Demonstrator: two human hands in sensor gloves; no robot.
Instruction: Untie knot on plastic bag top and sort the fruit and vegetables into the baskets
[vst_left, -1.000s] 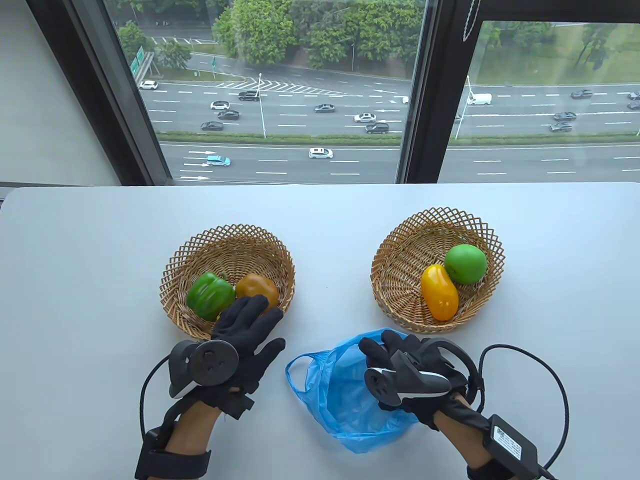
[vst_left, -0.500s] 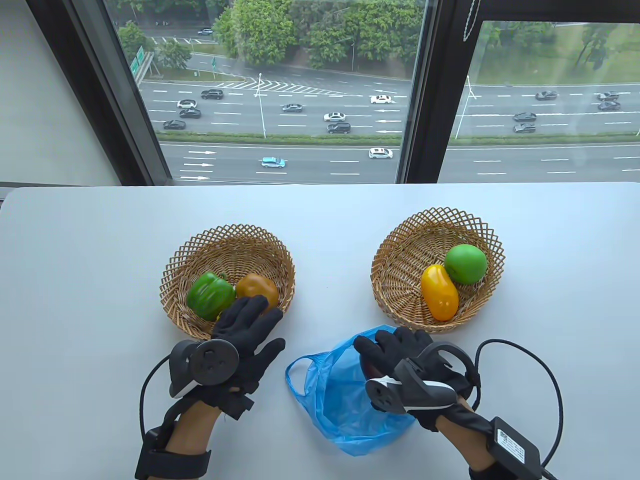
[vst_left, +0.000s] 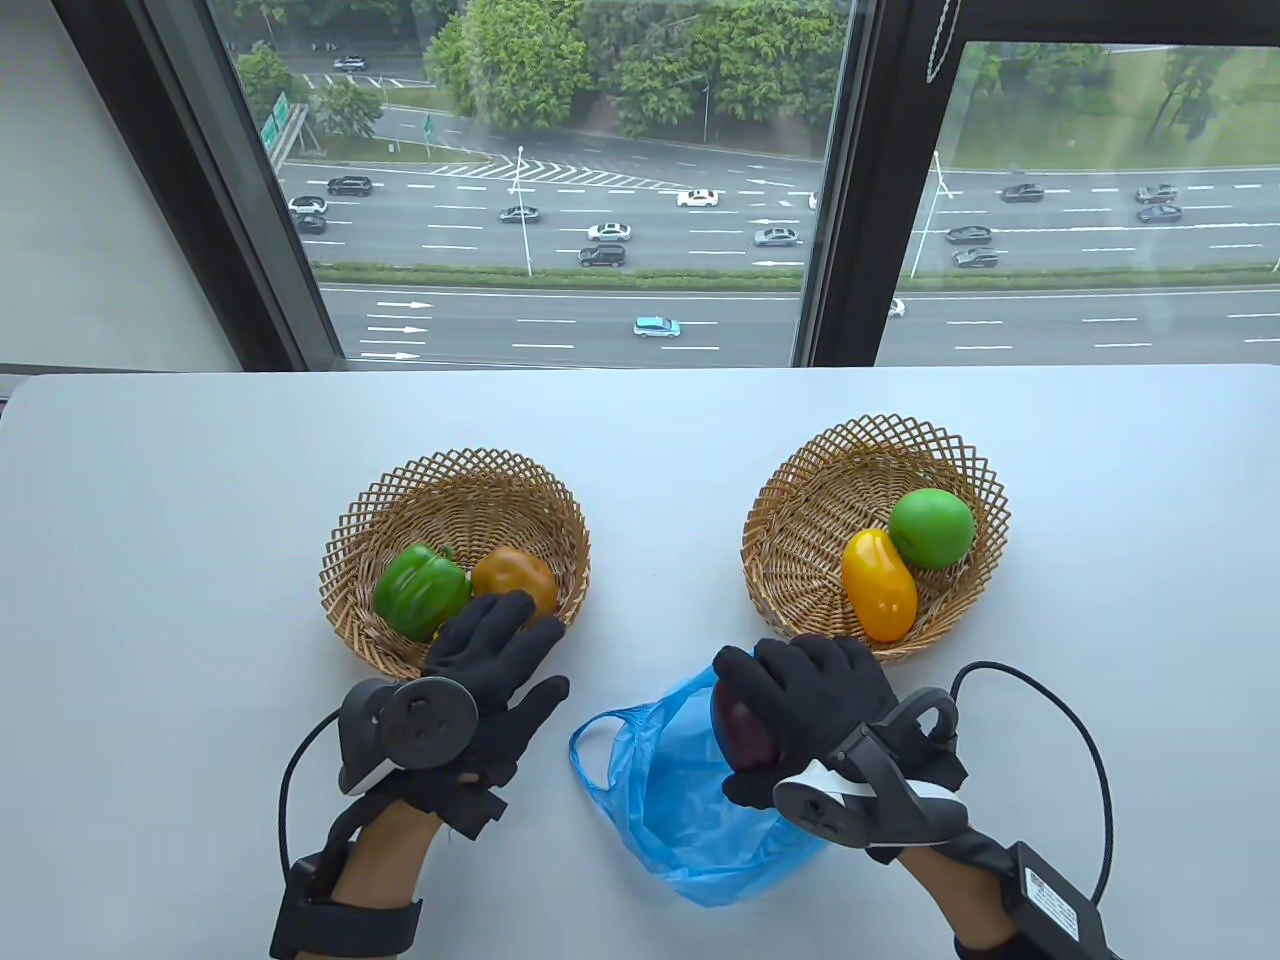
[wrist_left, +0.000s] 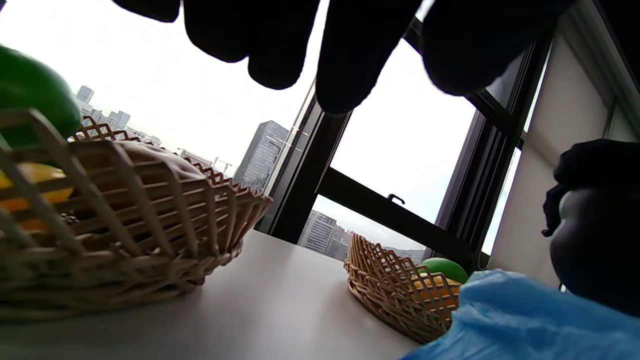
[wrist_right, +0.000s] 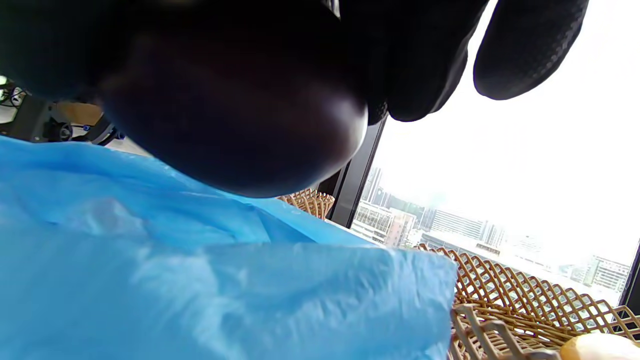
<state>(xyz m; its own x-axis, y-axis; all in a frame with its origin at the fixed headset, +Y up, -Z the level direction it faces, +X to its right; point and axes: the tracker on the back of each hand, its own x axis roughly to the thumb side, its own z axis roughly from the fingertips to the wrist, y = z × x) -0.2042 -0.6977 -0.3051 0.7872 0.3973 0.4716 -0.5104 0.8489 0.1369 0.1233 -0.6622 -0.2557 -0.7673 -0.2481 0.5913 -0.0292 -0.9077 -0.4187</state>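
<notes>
On a white table (vst_left: 200, 480), the right hand (vst_left: 815, 700) curls its fingers around a dark purple fruit or vegetable (vst_left: 740, 728), holding it just above the open mouth of a blue plastic bag (vst_left: 690, 800). The left hand (vst_left: 490, 670) lies idle with fingers relaxed and spread, holding nothing, its fingertips over the near rim of the left basket (vst_left: 455, 500), which holds a green pepper (vst_left: 420, 590) and an orange-brown item (vst_left: 515, 575). The knot looks undone and sorting seems nearly finished; next the dark item must be identified and carried to its matching basket, the right basket (vst_left: 875, 460) holding a yellow mango (vst_left: 878, 585) and a green round fruit (vst_left: 932, 528).

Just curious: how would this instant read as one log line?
right hand: grips dark purple item above blue bag | left hand: open beside left basket
</notes>
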